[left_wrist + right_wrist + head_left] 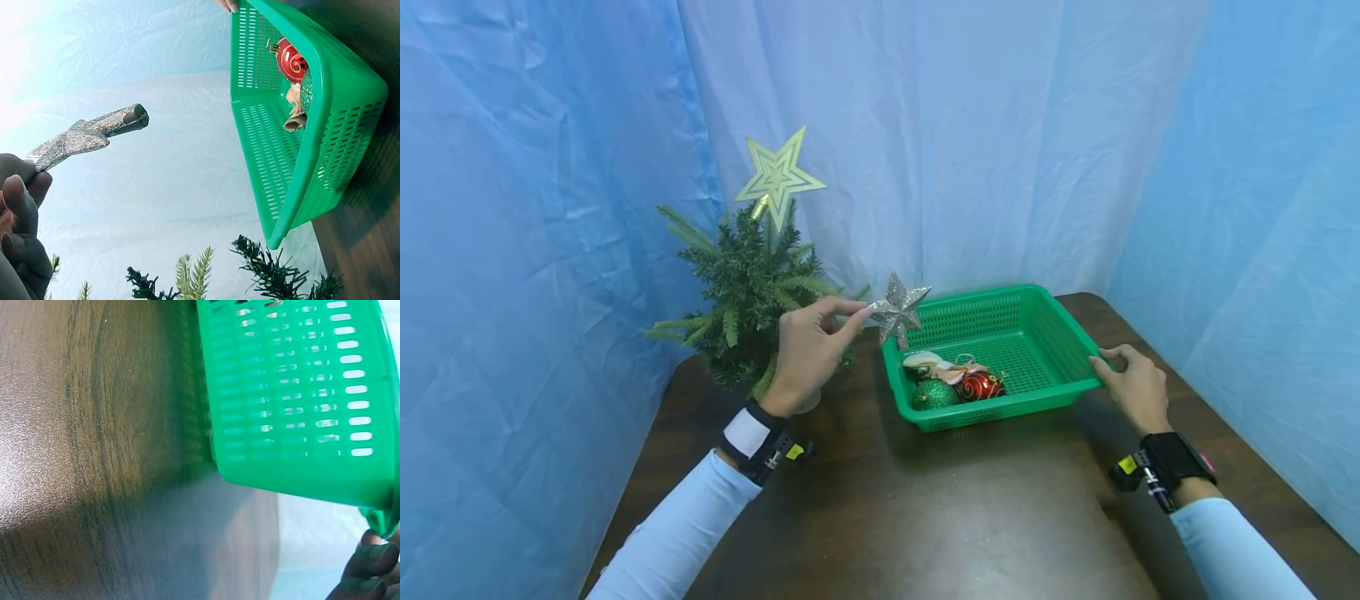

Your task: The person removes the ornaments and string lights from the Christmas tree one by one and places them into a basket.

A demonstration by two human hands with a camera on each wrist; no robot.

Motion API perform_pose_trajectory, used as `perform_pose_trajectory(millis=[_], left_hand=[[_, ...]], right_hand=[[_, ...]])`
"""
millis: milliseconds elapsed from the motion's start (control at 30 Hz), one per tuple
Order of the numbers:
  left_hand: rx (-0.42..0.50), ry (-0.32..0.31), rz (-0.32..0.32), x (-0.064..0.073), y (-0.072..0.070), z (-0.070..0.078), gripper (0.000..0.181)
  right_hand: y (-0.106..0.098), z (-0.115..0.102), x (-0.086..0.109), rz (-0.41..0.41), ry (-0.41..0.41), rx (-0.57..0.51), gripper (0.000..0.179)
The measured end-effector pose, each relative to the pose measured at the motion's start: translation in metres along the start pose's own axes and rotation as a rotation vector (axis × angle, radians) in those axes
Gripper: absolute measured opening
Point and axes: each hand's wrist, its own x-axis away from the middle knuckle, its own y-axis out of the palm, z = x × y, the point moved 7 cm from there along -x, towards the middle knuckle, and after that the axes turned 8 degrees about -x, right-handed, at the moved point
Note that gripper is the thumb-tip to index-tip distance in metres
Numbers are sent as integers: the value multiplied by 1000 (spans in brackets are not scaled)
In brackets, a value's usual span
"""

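Observation:
My left hand [808,350] pinches one point of a silver glitter star ornament [898,310] between thumb and fingertips, held up over the left edge of a green plastic basket [1051,333]. A hollow tube [136,117] extends from the star's far end in the left wrist view. With my right hand [1135,387] I grip the basket's right rim. Inside the basket's left part lie a green glitter ball [936,394], a red ball with gold swirls [981,386] and a white-and-peach ornament [932,363], whose kind I cannot tell.
Left of the basket stands a small artificial Christmas tree [752,292], topped by a gold star [778,177] that leans to the right. Everything stands on a dark wooden table [955,508]. Blue-white curtains [970,150] enclose the back and both sides.

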Motion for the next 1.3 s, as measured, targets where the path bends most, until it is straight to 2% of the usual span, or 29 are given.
perform_pose_trajectory(millis=[167,633,1200,1300], left_hand=[[20,-20,-13,1,6,5,14],[-8,32,-22,-1,17,20,17],[36,21,-60,1,36,30,15],[77,55,-79,5,28,33,15]], right_hand=[[0,0,0,-3,3,1,39],[1,5,0,-11,42,-7,40],[1,5,1,6,47,-18,39],[-9,-6,25,40,81,11,39]])
